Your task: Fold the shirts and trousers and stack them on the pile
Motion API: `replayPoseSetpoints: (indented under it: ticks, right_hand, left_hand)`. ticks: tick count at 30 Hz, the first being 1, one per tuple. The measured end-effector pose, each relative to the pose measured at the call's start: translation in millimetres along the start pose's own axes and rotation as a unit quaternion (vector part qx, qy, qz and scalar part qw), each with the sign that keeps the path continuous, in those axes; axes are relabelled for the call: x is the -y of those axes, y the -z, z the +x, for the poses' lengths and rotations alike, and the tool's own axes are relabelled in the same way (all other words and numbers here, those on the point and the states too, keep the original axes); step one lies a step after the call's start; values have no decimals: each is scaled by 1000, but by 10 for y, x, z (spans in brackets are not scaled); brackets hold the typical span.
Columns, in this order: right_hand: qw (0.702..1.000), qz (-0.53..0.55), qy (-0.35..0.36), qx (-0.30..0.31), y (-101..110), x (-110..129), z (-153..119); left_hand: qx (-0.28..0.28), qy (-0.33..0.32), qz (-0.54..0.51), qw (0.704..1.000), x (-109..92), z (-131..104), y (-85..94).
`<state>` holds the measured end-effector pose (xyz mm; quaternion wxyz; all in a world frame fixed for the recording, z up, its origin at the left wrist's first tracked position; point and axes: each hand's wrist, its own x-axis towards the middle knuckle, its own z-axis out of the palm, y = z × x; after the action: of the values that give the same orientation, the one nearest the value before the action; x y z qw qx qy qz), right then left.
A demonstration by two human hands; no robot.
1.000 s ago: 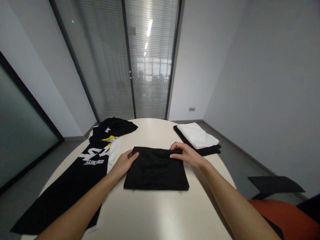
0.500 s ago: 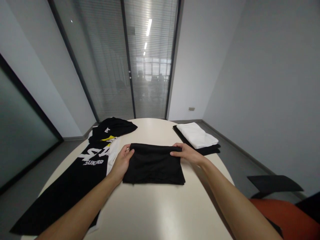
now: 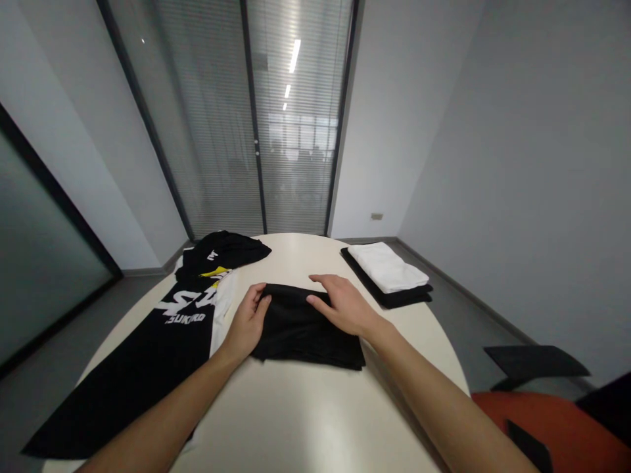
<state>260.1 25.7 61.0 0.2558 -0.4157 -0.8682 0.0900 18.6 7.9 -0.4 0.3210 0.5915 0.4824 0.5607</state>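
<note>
A folded black garment (image 3: 300, 332) lies on the table in front of me, a compact rectangle with layered edges at its near right corner. My left hand (image 3: 250, 322) is closed on its far left corner, thumb on top and fingers behind the fold. Over the garment's right half is my right hand (image 3: 345, 307), thumb and index finger stretched out and apart. Its fingertips reach past the far edge, and the hand hides the far right corner of the cloth.
Left on the round pale table (image 3: 290, 420) lie black shirts (image 3: 152, 355) with white lettering and yellow patches, partly heaped. At the back right, a folded white garment (image 3: 387, 266) rests on folded black cloth (image 3: 404, 299). An orange chair (image 3: 542, 427) stands beyond the right edge.
My right hand has left the garment's far right corner and moved left over its top, fingers opening. My left hand has shifted slightly right, still on the left corner.
</note>
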Motion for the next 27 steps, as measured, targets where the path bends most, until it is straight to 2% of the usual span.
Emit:
replayPoseSetpoints:
  ticks: [6, 11, 13, 17, 20, 23, 27]
  right_hand:
    - [994, -28, -20, 102, -107, -6, 171]
    - [996, 8, -9, 90, 7, -102, 211]
    - [995, 27, -22, 91, 44, -170, 200]
    - [990, 41, -66, 114, 22, -353, 152]
    - [989, 53, -87, 110, -64, -461, 102]
    - [984, 79, -111, 114, -146, -507, 49]
    - [981, 109, -107, 120, -175, -490, -10]
  left_hand:
    - [15, 5, -29, 999, -6, 10, 19]
    - [65, 89, -67, 992, 31, 8, 1]
    - [74, 103, -63, 990, 66, -3, -12]
    - [72, 92, -20, 993, 128, -25, -42]
    - [99, 86, -17, 991, 143, -41, -65]
    - [131, 71, -33, 988, 151, -53, -81]
    - [139, 43, -8, 989, 156, -47, -69]
